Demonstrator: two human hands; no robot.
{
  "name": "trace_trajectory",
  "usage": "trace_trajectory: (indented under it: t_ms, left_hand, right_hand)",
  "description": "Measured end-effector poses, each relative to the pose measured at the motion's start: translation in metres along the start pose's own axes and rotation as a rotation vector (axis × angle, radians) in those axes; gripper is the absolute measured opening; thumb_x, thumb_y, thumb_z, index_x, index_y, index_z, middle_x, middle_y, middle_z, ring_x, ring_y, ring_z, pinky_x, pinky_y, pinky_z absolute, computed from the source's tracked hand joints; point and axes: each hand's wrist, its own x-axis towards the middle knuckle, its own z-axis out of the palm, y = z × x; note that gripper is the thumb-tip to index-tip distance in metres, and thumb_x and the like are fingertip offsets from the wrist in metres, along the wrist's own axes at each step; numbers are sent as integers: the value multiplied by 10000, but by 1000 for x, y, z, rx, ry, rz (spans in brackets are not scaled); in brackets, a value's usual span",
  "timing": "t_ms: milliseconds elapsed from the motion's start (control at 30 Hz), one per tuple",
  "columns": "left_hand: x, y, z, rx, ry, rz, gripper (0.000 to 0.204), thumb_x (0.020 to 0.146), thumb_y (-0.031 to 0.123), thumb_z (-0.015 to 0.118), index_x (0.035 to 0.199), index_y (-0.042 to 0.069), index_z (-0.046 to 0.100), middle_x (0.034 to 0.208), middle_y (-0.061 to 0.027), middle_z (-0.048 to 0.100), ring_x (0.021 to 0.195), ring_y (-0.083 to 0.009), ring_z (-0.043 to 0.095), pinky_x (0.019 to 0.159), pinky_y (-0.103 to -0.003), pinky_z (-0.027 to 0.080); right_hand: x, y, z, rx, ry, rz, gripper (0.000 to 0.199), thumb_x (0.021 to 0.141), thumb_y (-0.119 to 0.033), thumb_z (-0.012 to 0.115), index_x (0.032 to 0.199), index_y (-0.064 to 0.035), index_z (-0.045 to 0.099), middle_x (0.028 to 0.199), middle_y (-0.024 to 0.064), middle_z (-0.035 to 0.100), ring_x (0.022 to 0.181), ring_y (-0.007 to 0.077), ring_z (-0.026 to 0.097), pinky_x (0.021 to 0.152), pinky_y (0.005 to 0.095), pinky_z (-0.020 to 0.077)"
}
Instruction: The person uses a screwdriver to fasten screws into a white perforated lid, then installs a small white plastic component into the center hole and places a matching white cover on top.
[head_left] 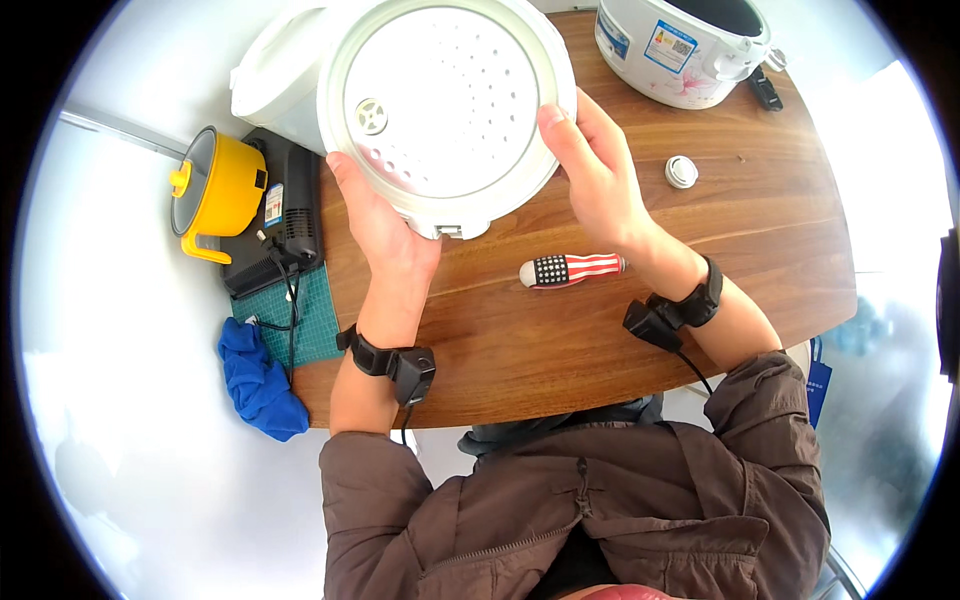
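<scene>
Between my two hands is a round white rice cooker lid (440, 110), its inner side with a perforated metal plate facing me. My left hand (380, 215) grips its lower left rim, thumb along the edge, close to the latch notch. On the right rim my right hand (598, 165) is closed, its thumb over the front and the fingers behind, partly hidden. Below the lid, a screwdriver handle (575, 270) with a stars-and-stripes pattern lies on the wooden table (480, 360). A small round white cap (681, 172) rests to the right of my right hand.
The white rice cooker body (680, 60) stands open at the back right, beside a black clip-like piece (765, 90). On the left are a yellow pot (225, 190), a black appliance (300, 190) with cables, a green cutting mat (318, 325), a blue cloth (260, 385) and a white container (285, 85).
</scene>
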Motion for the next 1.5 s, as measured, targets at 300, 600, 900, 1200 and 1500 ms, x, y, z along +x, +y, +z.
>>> trace_trajectory:
  t_ms: [300, 600, 900, 1200, 1500]
  left_hand:
    - [-12, -1, 13, 35, -98, 23, 666, 1095, 529, 382, 1558, 51, 358, 1554, -120, 463, 1385, -278, 498, 1150, -428, 425]
    - [-12, 2, 5, 40, -169, 50, 671, 1079, 535, 419, 1521, 29, 404, 1468, -131, 537, 1296, -263, 568, 1083, -424, 482]
    - [-6, 19, 7, -111, -188, -32, 538, 1032, 375, 556, 1433, 21, 498, 1377, -134, 605, 1257, -284, 597, 1067, -468, 498]
    - [4, 20, -6, -180, -237, -136, 533, 1014, 362, 570, 1416, 16, 519, 1349, -137, 628, 1243, -303, 600, 1088, -481, 481]
    - [-21, 21, 11, 567, -447, 427, 671, 793, -47, 763, 1421, 37, 543, 1237, -80, 652, 1171, -204, 614, 982, -327, 517]
  right_hand:
    - [26, -10, -16, 246, 167, 17, 419, 1096, -345, 543, 1330, -5, 617, 1137, 10, 684, 1035, 80, 610, 913, 249, 491]
    - [28, 9, -30, 401, 160, 41, 393, 1082, -339, 567, 1322, -32, 618, 1149, 15, 688, 1044, 107, 630, 922, 278, 506]
    - [28, 2, -19, 402, 217, 72, 331, 1113, -329, 469, 1266, -64, 594, 1008, -7, 632, 847, 84, 581, 739, 246, 479]
    - [30, 26, -39, 445, 113, 88, 394, 1102, -341, 511, 1363, -52, 569, 1195, 20, 668, 1070, 128, 632, 925, 301, 518]
    - [40, 38, -43, 179, 125, 37, 533, 1120, -435, 427, 1474, -44, 497, 1378, 68, 612, 1236, 179, 590, 1043, 356, 477]
